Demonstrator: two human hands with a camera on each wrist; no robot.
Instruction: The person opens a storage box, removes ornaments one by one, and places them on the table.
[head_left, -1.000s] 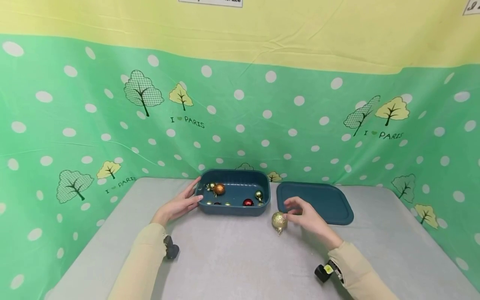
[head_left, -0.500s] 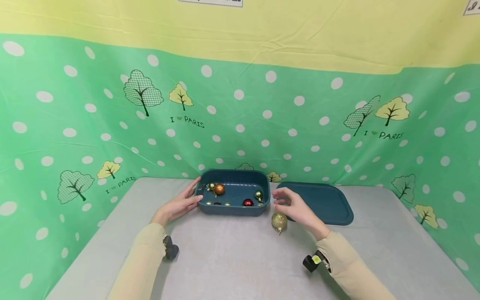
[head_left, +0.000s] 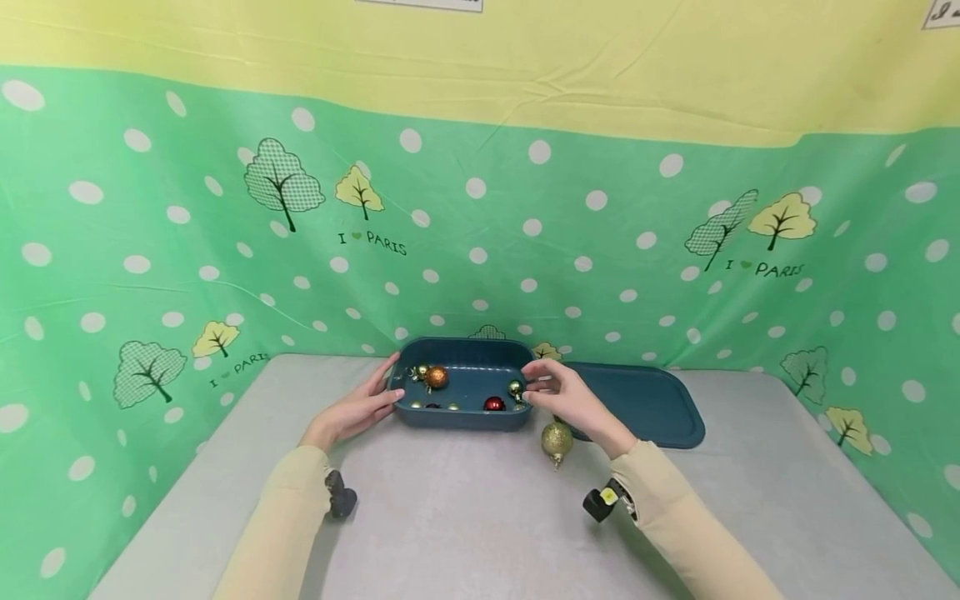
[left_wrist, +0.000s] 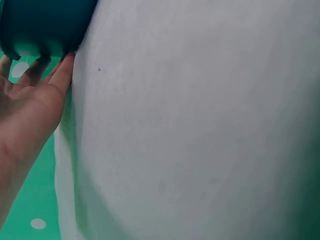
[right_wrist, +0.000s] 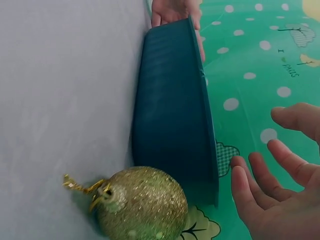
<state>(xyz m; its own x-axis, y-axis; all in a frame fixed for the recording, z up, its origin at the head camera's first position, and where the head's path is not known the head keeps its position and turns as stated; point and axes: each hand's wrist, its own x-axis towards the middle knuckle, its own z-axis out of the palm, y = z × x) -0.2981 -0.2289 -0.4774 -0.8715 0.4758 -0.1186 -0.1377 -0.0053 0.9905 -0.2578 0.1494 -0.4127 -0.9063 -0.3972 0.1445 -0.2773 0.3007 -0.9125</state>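
Note:
A dark blue plastic box (head_left: 465,419) stands at the back of the table with several small Christmas baubles inside. Among them are an orange bauble (head_left: 437,377) at the left and a red bauble (head_left: 494,404) near the front right. My left hand (head_left: 358,410) rests against the box's left end, fingers fairly straight and thumb at the rim. Over the right rim hovers my right hand (head_left: 572,402), its fingers loosely bent and spread, nothing between them in the right wrist view. A large gold glitter bauble (right_wrist: 142,202) lies outside the box, below the right hand.
Right of the box lies its blue lid (head_left: 645,404), flat on the grey-covered table (head_left: 465,517). A green dotted cloth (head_left: 480,217) hangs behind the table and along its sides.
My right hand has moved left, away from the gold bauble and lid to the box's right rim. The gold bauble stays on the table. My left hand keeps its place.

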